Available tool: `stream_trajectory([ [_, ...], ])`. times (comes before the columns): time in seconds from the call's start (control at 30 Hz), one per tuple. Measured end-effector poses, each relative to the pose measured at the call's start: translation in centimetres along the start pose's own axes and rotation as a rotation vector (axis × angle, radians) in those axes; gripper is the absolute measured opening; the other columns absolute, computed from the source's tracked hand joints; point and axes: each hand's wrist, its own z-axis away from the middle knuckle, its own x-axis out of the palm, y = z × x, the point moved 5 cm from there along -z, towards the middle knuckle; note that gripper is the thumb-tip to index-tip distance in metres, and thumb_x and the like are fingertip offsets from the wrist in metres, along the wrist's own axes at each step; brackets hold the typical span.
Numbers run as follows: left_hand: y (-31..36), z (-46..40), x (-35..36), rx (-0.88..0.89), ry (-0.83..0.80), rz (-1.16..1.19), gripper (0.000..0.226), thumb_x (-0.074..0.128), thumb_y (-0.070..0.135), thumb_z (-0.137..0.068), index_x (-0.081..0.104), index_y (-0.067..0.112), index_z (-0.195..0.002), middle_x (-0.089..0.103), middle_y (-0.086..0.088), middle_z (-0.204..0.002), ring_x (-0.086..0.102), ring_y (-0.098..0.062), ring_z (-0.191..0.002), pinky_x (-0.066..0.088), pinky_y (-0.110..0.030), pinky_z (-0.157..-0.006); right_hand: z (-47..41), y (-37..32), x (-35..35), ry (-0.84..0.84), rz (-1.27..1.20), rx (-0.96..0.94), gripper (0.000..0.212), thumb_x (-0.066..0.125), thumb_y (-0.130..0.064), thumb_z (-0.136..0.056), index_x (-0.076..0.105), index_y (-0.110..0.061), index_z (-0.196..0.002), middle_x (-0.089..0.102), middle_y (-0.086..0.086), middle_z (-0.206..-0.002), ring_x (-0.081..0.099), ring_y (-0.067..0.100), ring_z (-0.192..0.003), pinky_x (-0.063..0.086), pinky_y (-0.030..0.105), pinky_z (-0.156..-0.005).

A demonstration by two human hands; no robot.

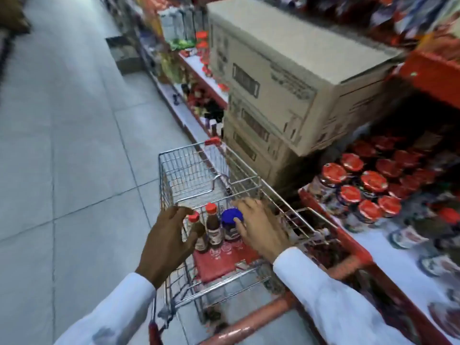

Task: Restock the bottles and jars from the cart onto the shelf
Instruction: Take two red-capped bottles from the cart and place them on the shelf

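In the cart's (189, 155) upper seat stand two brown sauce bottles with red caps and a blue-lidded jar (231, 217). My left hand (169, 240) curls around the left bottle (194, 217), fingers behind it and thumb in front of its body. The second bottle (212, 220) stands free between the two hands. My right hand (258, 227) lies against the right side of the jar with its thumb on the lid's edge and its fingers spread over the wire rim. The shelf (368, 245) on the right carries rows of red-lidded jars (368, 185).
Stacked cardboard boxes (286, 70) stand ahead of the cart against the shelf. More bottles line the lower shelves (209, 113) farther down the aisle. The grey tiled floor (62, 145) stretches to the left. The cart's red handle (249, 324) is near my body.
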Motion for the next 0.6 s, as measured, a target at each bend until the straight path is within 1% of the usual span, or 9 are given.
stream_trajectory([
  [0.07, -1.8, -0.8, 1.1, -0.070, -0.018, 0.030, 0.038, 0.067, 0.032, -0.082, 0.057, 0.022, -0.117, 0.061, -0.005, -0.115, 0.055, -0.029, -0.112, 0.047, -0.037, -0.089, -1.9, -1.1, 2.2, -0.054, -0.101, 0.023, 0.043, 0.058, -0.021, -0.087, 0.050, -0.016, -0.130, 0.056, 0.009, -0.126, 0.050, 0.029, -0.117, 0.044, 0.039, -0.099],
  [0.13, -3.0, -1.5, 2.3, -0.108, -0.058, 0.051, 0.038, 0.069, 0.031, -0.084, 0.058, 0.019, -0.118, 0.061, -0.007, -0.114, 0.056, -0.028, -0.110, 0.046, -0.036, -0.090, -3.4, -2.1, 3.9, -0.104, -0.148, 0.059, 0.043, 0.060, -0.021, -0.087, 0.050, -0.016, -0.129, 0.055, 0.010, -0.128, 0.050, 0.031, -0.118, 0.047, 0.042, -0.099],
  [0.23, -4.0, -2.4, 3.7, -0.117, -0.081, 0.083, 0.036, 0.069, 0.027, -0.085, 0.061, 0.017, -0.119, 0.064, -0.007, -0.115, 0.059, -0.028, -0.107, 0.048, -0.036, -0.089, -5.3, -2.6, 5.9, -0.153, -0.180, 0.069, 0.047, 0.061, -0.019, -0.087, 0.048, -0.018, -0.132, 0.054, 0.010, -0.130, 0.051, 0.032, -0.119, 0.049, 0.047, -0.097],
  [0.3, -4.0, -2.8, 4.5, -0.086, -0.109, 0.084, 0.031, 0.067, 0.020, -0.083, 0.062, 0.015, -0.114, 0.064, -0.007, -0.109, 0.062, -0.030, -0.101, 0.049, -0.035, -0.084, -5.8, -2.7, 6.3, -0.175, -0.160, 0.060, 0.047, 0.060, -0.017, -0.088, 0.047, -0.018, -0.133, 0.053, 0.010, -0.130, 0.051, 0.032, -0.119, 0.051, 0.047, -0.094],
  [0.37, -3.9, -3.1, 5.2, -0.090, -0.128, 0.106, 0.027, 0.067, 0.016, -0.081, 0.064, 0.014, -0.108, 0.063, -0.006, -0.105, 0.062, -0.029, -0.094, 0.048, -0.033, -0.079, -6.0, -2.8, 6.7, -0.198, -0.139, 0.055, 0.043, 0.060, -0.014, -0.088, 0.050, -0.016, -0.130, 0.053, 0.009, -0.127, 0.052, 0.031, -0.116, 0.053, 0.047, -0.091],
  [0.43, -4.0, -3.4, 5.6, -0.132, -0.135, 0.123, 0.031, 0.069, 0.015, -0.078, 0.065, 0.013, -0.109, 0.059, -0.006, -0.106, 0.061, -0.027, -0.092, 0.049, -0.033, -0.079, -6.0, -2.7, 7.1, -0.208, -0.143, 0.050, 0.039, 0.060, -0.009, -0.089, 0.054, -0.011, -0.127, 0.052, 0.008, -0.128, 0.054, 0.030, -0.114, 0.053, 0.048, -0.093],
  [0.53, -4.2, -3.4, 6.1, -0.172, -0.167, 0.130, 0.041, 0.074, 0.015, -0.076, 0.064, 0.013, -0.116, 0.053, -0.006, -0.106, 0.059, -0.026, -0.085, 0.053, -0.035, -0.079, -6.2, -2.6, 7.2, -0.196, -0.178, 0.058, 0.041, 0.059, 0.001, -0.087, 0.053, -0.007, -0.127, 0.049, 0.008, -0.136, 0.053, 0.031, -0.118, 0.050, 0.045, -0.098],
  [0.6, -4.2, -3.3, 6.3, -0.176, -0.168, 0.149, 0.040, 0.075, 0.014, -0.076, 0.065, 0.014, -0.114, 0.052, -0.005, -0.103, 0.058, -0.025, -0.081, 0.053, -0.036, -0.076, -6.3, -2.7, 7.2, -0.199, -0.189, 0.064, 0.041, 0.059, 0.003, -0.085, 0.053, -0.008, -0.124, 0.050, 0.009, -0.137, 0.053, 0.032, -0.119, 0.050, 0.046, -0.097],
])
